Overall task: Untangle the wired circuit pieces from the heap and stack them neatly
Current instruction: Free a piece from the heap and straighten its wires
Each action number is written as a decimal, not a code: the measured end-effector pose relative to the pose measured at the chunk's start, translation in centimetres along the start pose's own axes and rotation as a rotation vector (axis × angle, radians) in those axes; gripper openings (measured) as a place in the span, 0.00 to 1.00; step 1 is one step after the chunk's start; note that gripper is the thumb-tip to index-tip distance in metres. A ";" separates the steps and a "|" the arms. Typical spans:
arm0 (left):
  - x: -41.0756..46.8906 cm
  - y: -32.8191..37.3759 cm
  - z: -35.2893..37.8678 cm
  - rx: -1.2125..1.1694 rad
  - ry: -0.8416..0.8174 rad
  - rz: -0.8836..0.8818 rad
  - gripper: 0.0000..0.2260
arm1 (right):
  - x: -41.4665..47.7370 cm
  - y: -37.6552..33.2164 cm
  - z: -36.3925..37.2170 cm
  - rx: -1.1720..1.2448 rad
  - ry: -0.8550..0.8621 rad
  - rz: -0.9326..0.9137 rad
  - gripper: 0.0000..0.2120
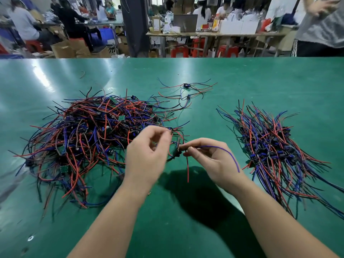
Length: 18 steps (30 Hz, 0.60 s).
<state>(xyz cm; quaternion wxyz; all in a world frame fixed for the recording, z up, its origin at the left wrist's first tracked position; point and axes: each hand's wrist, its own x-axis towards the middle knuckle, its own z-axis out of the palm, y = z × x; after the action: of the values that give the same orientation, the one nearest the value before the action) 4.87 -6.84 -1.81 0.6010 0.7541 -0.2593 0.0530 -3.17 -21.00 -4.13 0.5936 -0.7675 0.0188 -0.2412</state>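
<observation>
Just beside the heap (89, 138), the right hand (210, 157) has a narrow grip pinching one circuit piece (177, 152); the left hand (149, 146) pinches a strand (176, 134) leading into the heap. Draw them apart slowly so snagged wires slip free, then lay the piece on the stack (273, 148).

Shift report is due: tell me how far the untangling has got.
Done: an aligned stack of wired circuit pieces lies on the right. In hand: the left hand and right hand pinch the wires of one wired piece between them. Left: the tangled heap, which looks bigger than the stack, plus a few loose pieces farther back.
</observation>
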 end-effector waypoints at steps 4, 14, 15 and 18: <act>1.0 -1.5 -0.4 0.212 -0.179 -0.182 0.22 | -0.1 -0.3 0.3 0.057 -0.081 0.061 0.12; 1.1 -0.6 -0.3 -0.473 -0.326 -0.389 0.10 | -0.4 -0.4 0.4 0.042 -0.152 0.040 0.08; 1.2 -0.5 -0.3 -0.524 -0.316 -0.410 0.10 | -0.3 -0.5 0.3 0.028 -0.139 0.059 0.09; 1.5 -0.5 -0.6 -0.731 -0.212 -0.488 0.10 | -0.4 -0.6 0.1 -0.009 -0.142 0.114 0.09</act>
<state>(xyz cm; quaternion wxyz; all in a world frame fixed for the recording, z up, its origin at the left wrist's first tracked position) 6.55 -6.73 -1.46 0.7929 0.5327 -0.1356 -0.2628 -3.59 -20.65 -3.76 0.6029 -0.7829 0.0213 -0.1520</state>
